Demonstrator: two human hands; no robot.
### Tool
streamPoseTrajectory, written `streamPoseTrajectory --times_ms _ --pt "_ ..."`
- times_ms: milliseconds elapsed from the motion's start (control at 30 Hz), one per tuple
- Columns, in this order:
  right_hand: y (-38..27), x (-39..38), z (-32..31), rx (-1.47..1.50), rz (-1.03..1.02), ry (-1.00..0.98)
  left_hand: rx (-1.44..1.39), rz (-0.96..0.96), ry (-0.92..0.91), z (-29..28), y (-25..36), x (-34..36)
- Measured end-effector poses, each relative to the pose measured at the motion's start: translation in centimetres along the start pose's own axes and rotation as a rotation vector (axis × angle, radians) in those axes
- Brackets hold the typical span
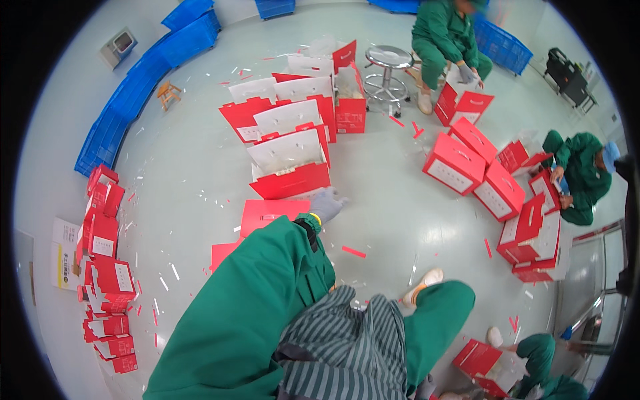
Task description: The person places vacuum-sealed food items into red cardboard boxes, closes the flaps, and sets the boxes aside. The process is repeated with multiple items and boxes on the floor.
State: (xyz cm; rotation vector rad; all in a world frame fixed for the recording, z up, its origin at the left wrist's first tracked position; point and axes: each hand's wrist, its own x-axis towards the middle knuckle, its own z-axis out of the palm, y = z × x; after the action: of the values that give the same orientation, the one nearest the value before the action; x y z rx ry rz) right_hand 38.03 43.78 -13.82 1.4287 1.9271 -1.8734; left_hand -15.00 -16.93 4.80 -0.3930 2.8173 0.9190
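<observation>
My left hand (pixel 327 204), in a grey glove with a yellow band at the wrist, reaches forward with its fingers stretched out, and nothing shows in it. It is beside the near right corner of an open red carton (pixel 291 181) with a raised white inner flap. Under my forearm lies another red carton (pixel 270 215), partly covered by the sleeve. At the lower edge, beside my right leg, a small piece of grey glove (pixel 426 387) shows, apparently my right hand; its fingers are not readable.
Several open cartons (pixel 288 120) stand in a row ahead, near a round metal stool (pixel 389 59). Co-workers in green (pixel 445 40) handle cartons at right. Red cartons (pixel 107 237) and blue crates (pixel 143 77) line the left wall. Paper strips (pixel 354 252) litter the floor.
</observation>
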Motion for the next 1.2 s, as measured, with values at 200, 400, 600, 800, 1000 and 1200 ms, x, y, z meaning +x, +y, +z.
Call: streamPoseTrajectory --times_ms 200,400,600,800,1000,1200 --pt "-8.7 0.0 6.1 -0.298 0.131 -0.049 0.541 -0.137 0.142 -5.6 -7.3 9.7" --pt "-12.9 -0.7 6.7 -0.452 0.159 -0.001 0.427 -0.04 0.051 -4.6 -12.5 15.6" --pt "-14.5 -1.7 5.4 -0.515 0.089 -0.012 0.459 0.401 -0.022 -1.3 -7.9 13.7" --pt "-15.6 -4.6 5.6 -0.514 -0.218 -0.049 0.365 0.649 -0.011 6.8 0.5 7.2" --pt "-24.7 -5.1 6.9 -0.289 -0.473 0.119 0.312 0.591 -0.223 14.1 9.4 -1.6" --pt "-37.7 -9.2 10.4 0.093 -0.807 0.218 0.349 0.561 -0.366 18.0 13.9 -9.6"
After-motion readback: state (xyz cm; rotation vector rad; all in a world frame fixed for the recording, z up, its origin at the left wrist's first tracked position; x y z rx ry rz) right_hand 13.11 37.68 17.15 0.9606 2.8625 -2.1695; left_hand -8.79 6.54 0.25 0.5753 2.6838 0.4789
